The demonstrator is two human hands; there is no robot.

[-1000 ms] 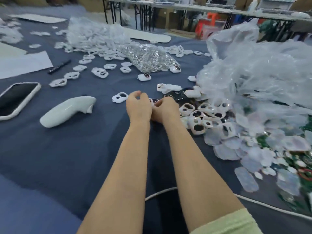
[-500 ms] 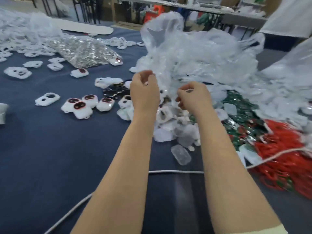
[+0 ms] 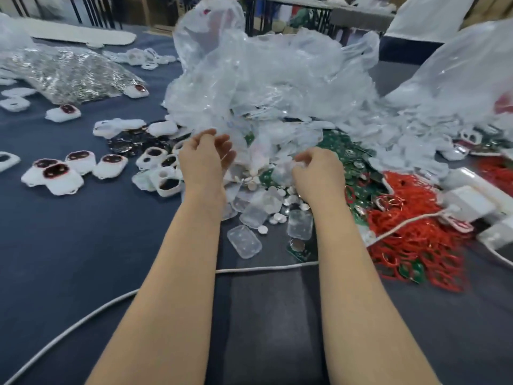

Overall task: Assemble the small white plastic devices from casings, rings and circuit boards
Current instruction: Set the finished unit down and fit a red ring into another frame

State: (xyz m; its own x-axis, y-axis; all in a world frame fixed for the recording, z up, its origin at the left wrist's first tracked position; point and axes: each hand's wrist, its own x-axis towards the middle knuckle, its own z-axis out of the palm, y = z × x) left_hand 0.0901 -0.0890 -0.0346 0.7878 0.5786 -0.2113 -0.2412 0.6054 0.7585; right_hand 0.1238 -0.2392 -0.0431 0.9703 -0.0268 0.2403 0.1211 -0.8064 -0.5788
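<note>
On tabletop, mid-pile | left grip loosely curled, empty | right grip curled in clear film, hold unclear | circuit boards just beside: likely light, stiff, fragile; pinch edges

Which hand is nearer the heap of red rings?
Right. The right hand is just left of the red rings; the left hand lies farther left, beside the white casings.

Bright, even overhead light with faint shadows; glare on the plastic bags (edges bowed); the whole picture slightly soft.
</note>
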